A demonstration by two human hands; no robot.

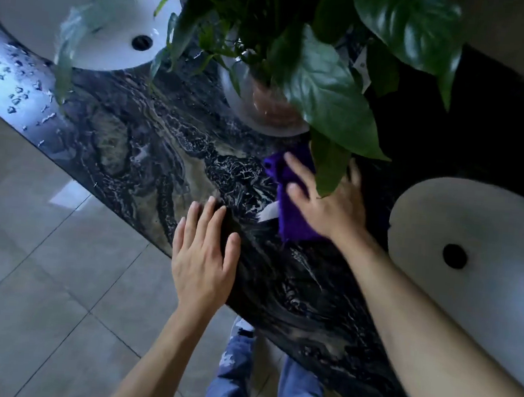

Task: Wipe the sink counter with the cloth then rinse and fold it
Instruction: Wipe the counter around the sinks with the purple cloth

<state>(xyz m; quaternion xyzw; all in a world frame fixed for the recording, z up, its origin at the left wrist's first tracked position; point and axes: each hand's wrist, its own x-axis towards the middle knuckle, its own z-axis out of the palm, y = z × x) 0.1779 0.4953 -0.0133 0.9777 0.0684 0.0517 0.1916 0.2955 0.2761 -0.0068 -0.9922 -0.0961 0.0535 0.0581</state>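
Note:
A purple cloth (290, 216) with a small white tag lies flat on the dark marbled counter (151, 144), just in front of a potted plant. My right hand (327, 201) presses on the cloth with straight, spread fingers; a hanging leaf covers part of that hand. My left hand (205, 256) rests flat on the counter's front edge, fingers straight, to the left of the cloth and apart from it. Most of the cloth is hidden under my right hand.
A white basin (89, 15) sits at the upper left, a second white basin (471, 248) at the right. The plant in its white pot (261, 116) stands between them, leaves overhanging. Water drops (19, 94) lie on the counter's left end. Tiled floor below.

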